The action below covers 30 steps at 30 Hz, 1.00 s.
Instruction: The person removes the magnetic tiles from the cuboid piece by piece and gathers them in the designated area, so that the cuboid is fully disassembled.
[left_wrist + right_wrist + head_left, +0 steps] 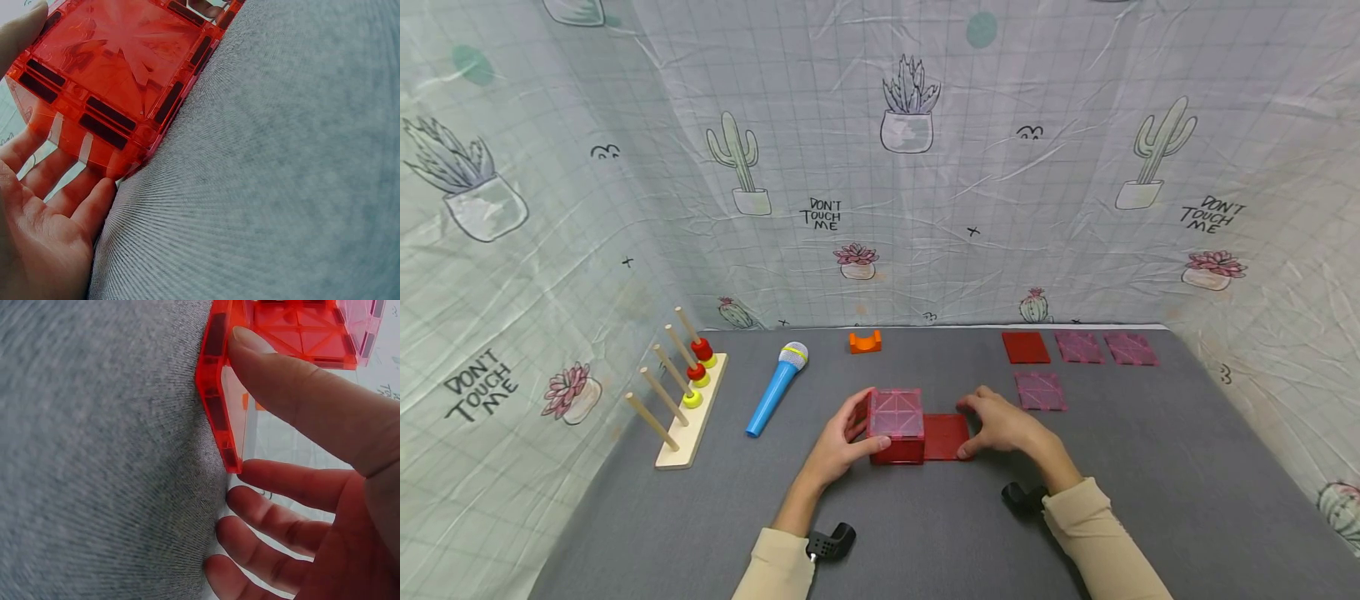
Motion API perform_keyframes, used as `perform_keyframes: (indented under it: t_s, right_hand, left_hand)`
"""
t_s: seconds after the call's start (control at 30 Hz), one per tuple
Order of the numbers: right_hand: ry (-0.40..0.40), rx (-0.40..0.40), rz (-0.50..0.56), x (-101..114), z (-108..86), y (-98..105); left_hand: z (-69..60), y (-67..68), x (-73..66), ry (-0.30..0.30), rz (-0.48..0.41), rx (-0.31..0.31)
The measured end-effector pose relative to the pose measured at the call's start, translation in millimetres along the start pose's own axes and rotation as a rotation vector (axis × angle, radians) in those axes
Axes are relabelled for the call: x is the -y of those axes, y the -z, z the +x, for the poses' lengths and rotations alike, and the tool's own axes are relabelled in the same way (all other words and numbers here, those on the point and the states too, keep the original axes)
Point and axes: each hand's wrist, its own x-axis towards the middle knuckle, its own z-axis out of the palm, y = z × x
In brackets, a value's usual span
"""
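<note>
A pale curtain [955, 208] printed with potted cacti, succulents and the words DON'T TOUCH ME hangs beyond both hands, behind a dark grey tabletop [947, 533] that spreads under and around them. A wooden peg board [703, 412] with five pegs stands well to the left of the left hand [842, 442], red and yellow rings [696, 372] on its three far pegs. A blue toy microphone [772, 398] lies between that board and the left hand. The left hand holds a box [897, 451] of translucent red magnetic tiles with a pink top, thumb at its near side, fingers round its left. The right hand [1003, 425] pinches a red magnetic tile [946, 437] between thumb and fingers at its right edge; the tile sits low beside the box, between the hands. Beyond the right hand lie a loose red tile [1026, 347] and three pink tiles [1041, 391], one of them just beside it. A small orange block [865, 344] with a curved top sits beyond the left hand
</note>
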Motion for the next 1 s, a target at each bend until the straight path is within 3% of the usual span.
perform_keyframes:
  t_s: [0.37,1.0]
  right_hand:
    - [-0.004,0.045,0.002,4.6,-1.0,2.4]
    - [-0.024,0.019,0.043,3.2,1.6,-0.2]
  left_hand:
    - [0.6,1.0,-2.4,0.013,0.004,0.001]
    - [0.3,0.9,-5.1,0.017,0.006,0.001]
